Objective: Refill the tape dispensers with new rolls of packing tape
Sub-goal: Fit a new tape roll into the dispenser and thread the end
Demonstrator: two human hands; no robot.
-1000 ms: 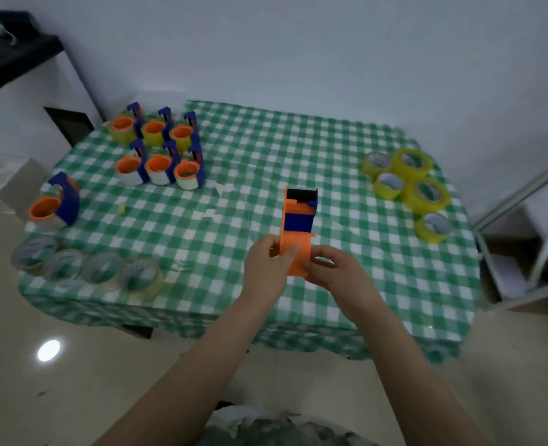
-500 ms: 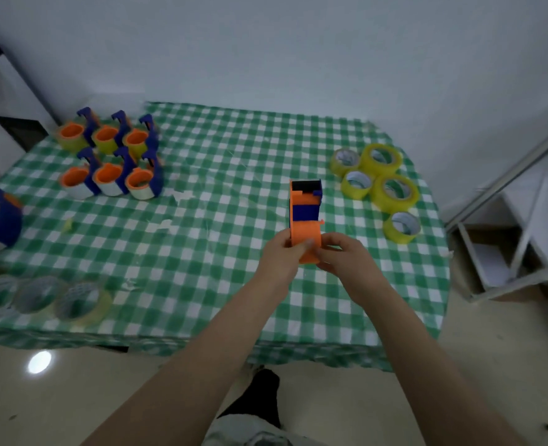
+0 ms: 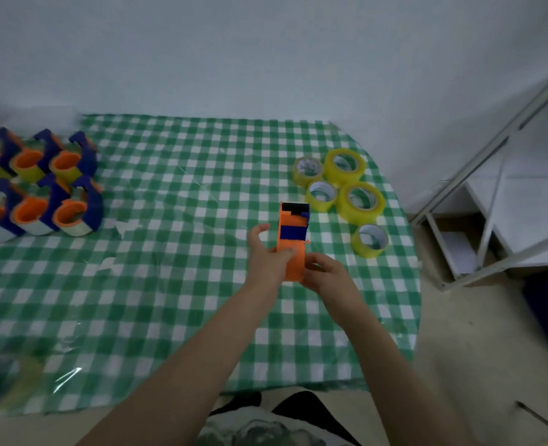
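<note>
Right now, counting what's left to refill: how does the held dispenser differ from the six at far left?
The held dispenser shows no tape; the six dispensers each carry a roll. The held dispenser is gripped by the left hand and right hand; the six stand on the tablecloth in two rows. All are orange and blue.

Both bare forearms reach forward from the lower edge of the view and meet at the middle. The left hand holds the orange and blue plastic tape dispenser from its left side, thumb laid across the orange front, one finger raised free above. The right hand grips the lower right edge, fingers curled, wrist slightly bent.
</note>
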